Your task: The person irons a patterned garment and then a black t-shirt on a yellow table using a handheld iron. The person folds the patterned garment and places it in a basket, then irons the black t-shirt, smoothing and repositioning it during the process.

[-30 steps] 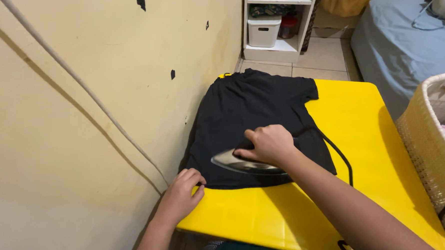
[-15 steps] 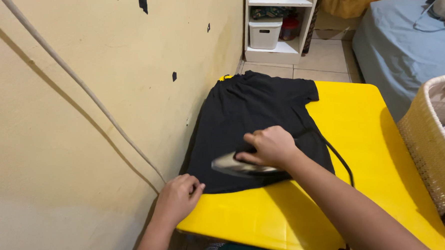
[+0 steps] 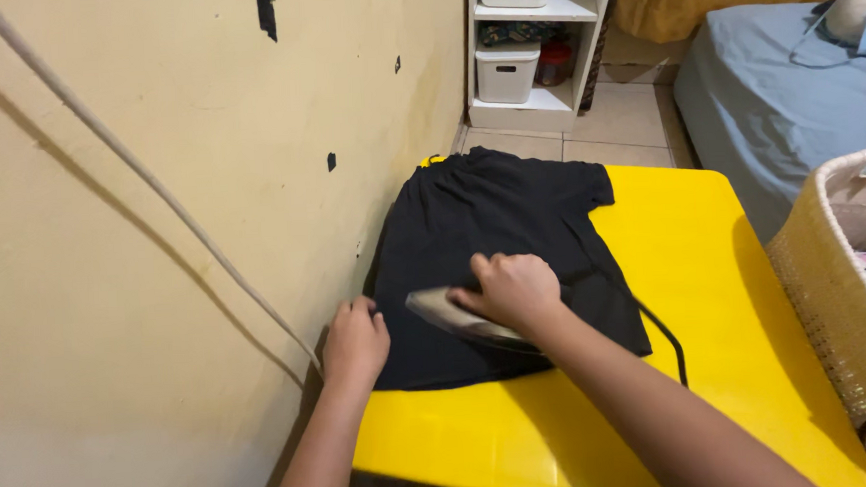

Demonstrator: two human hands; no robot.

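A pale cord (image 3: 138,174) runs diagonally down the cream wall (image 3: 203,107) at the far left, ending near the table's near-left corner.

The left hand (image 3: 356,342) rests at the left edge of the black garment (image 3: 491,241), just beside the wall. Its fingers are curled loosely over the cloth; whether they pinch the fabric or merely press it flat cannot be told from this view.

The black garment lies spread flat on the yellow table (image 3: 707,280), occupying the table's left half (its far end reaches the table's far edge, and its near hem stops short of the near edge, leaving a strip of bare yellow).

The right hand (image 3: 513,289) is closed around the handle of the iron (image 3: 456,318), fingers wrapped over the top. The iron sits on the near part of the garment, its metal soleplate showing and its tip pointing toward the left hand. A black cable (image 3: 663,333) trails from the iron's rear, across the garment's right edge and over the bare table.

At the right edge stands a woven basket (image 3: 834,294), near the table's side. Beyond the table are a white shelf unit (image 3: 534,103) holding white boxes, and a bed with blue sheeting (image 3: 767,83).
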